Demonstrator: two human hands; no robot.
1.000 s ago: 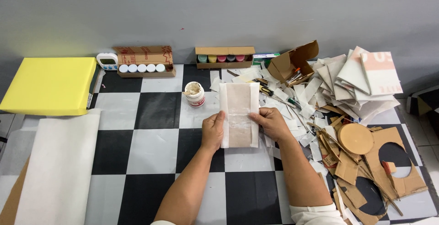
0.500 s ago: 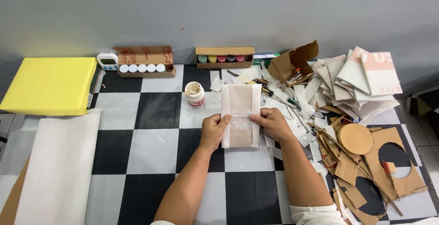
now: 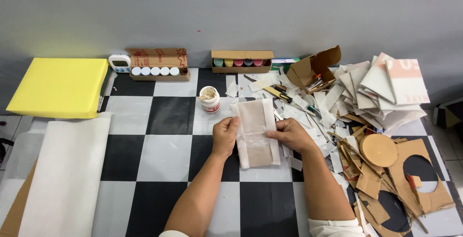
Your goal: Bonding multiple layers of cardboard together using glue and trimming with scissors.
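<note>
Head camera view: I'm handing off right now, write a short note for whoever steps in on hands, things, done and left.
Left hand: pressing the left edge of the paper-covered cardboard strip.
Right hand: holding its right edge.
Strip lies flat on the checkered table; open glue jar just behind it, white paper roll far left, cardboard scraps right.
Done: white paper laid over the strip.
Left: the paper edges look unfinished; whether they are glued cannot be told.

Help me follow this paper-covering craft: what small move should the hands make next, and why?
Probably press the white paper's side flaps flat onto the cardboard strip. The left hand and right hand already grip its two long edges, the paper is folded over both, and the open glue jar stands just behind.
</note>
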